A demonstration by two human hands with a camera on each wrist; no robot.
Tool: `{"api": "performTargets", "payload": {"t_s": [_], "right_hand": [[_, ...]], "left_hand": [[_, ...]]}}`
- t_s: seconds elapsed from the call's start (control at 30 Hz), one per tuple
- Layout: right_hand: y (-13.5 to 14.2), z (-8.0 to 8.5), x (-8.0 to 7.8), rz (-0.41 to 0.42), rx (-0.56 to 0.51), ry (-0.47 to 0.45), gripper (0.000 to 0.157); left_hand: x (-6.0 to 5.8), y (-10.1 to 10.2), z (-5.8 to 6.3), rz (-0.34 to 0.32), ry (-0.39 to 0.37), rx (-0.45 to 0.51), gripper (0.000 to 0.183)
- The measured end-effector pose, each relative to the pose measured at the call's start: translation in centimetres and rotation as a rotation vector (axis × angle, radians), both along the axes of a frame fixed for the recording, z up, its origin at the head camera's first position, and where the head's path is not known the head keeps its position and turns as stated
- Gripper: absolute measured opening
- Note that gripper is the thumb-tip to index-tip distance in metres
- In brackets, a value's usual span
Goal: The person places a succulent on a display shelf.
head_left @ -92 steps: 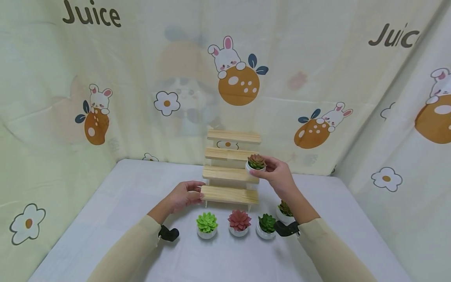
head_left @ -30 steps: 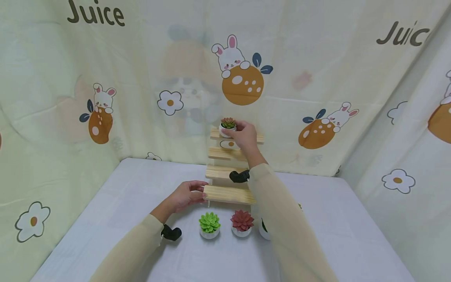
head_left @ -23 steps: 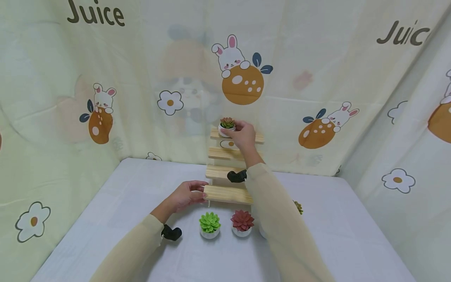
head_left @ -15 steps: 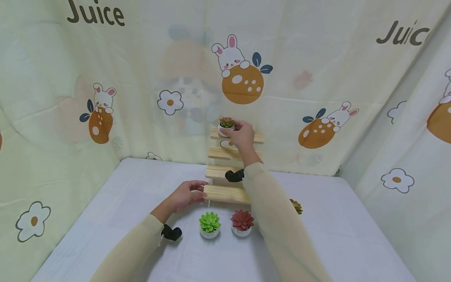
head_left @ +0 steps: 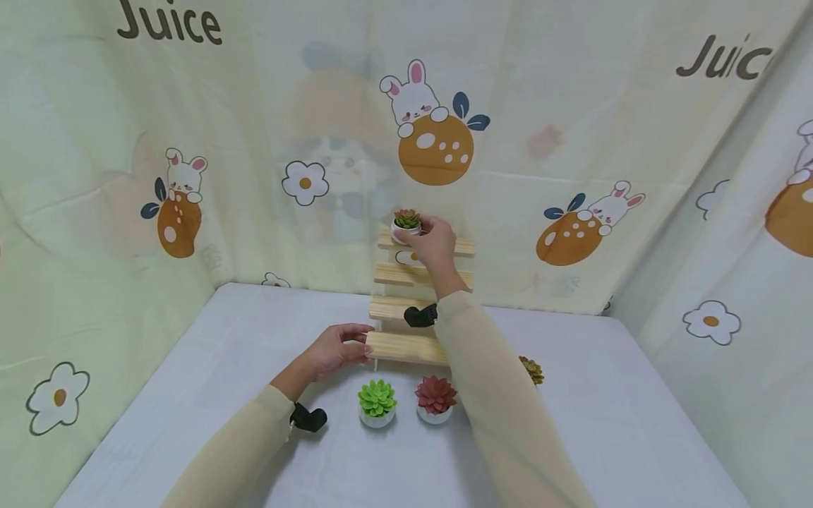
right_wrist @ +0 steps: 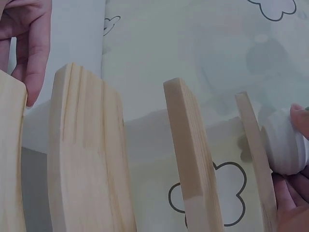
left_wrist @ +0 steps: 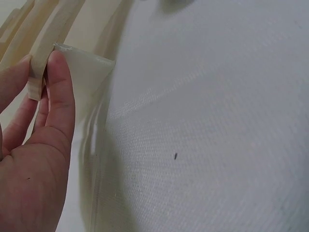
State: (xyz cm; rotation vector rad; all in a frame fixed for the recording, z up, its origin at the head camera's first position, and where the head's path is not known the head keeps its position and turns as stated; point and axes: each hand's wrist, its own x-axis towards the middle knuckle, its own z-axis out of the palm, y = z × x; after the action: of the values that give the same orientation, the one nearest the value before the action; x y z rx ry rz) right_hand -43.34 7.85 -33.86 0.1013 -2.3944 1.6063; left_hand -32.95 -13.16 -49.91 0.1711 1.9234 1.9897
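Note:
A stepped wooden display stand (head_left: 406, 347) stands at the back of the table. My left hand (head_left: 336, 351) pinches the left end of its lowest shelf; the left wrist view has the thumb and fingers (left_wrist: 60, 92) on either side of the board. At the top shelf (right_wrist: 256, 154), my right hand (head_left: 437, 243) grips a small potted succulent (head_left: 406, 220) with reddish-green leaves. Its white pot (right_wrist: 285, 142) is right at the shelf's left part. In front of the stand sit a bright green succulent (head_left: 377, 400) and a red succulent (head_left: 435, 396), both in white pots.
Another brownish-green succulent (head_left: 532, 370) shows partly behind the right sleeve (head_left: 502, 395), which hides what lies under it. A white cloth covers the table (head_left: 222, 367). A printed curtain (head_left: 254, 141) hangs right behind the stand.
My right hand has carried the reddish-green succulent from beside the middle shelves up to the top one, then slightly left along it. The left hand keeps its hold on the lowest shelf.

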Motion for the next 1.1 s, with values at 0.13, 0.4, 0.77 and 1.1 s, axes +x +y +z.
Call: {"api": "performTargets", "payload": {"t_s": [0.13,0.4,0.77,1.1], "right_hand": [[0.4,-0.3,0.2,0.018,-0.023,0.016,0.059],[2.0,-0.6,1.4,0.051,-0.082,0.01,0.064],[5.9,-1.3,4.1,0.114,-0.108,0.045,0.062],[10.8,-3.3,6.8,0.133,-0.125,0.032,0.061]], "left_hand": [[-0.1,0.0,-0.1,-0.002,0.002,0.004,0.051],[0.0,0.0,0.0,-0.009,0.002,0.002,0.051],[0.0,0.0,0.2,-0.009,0.001,-0.017,0.05],[0.3,0.1,0.3,-0.007,-0.005,-0.011,0.053]]}}
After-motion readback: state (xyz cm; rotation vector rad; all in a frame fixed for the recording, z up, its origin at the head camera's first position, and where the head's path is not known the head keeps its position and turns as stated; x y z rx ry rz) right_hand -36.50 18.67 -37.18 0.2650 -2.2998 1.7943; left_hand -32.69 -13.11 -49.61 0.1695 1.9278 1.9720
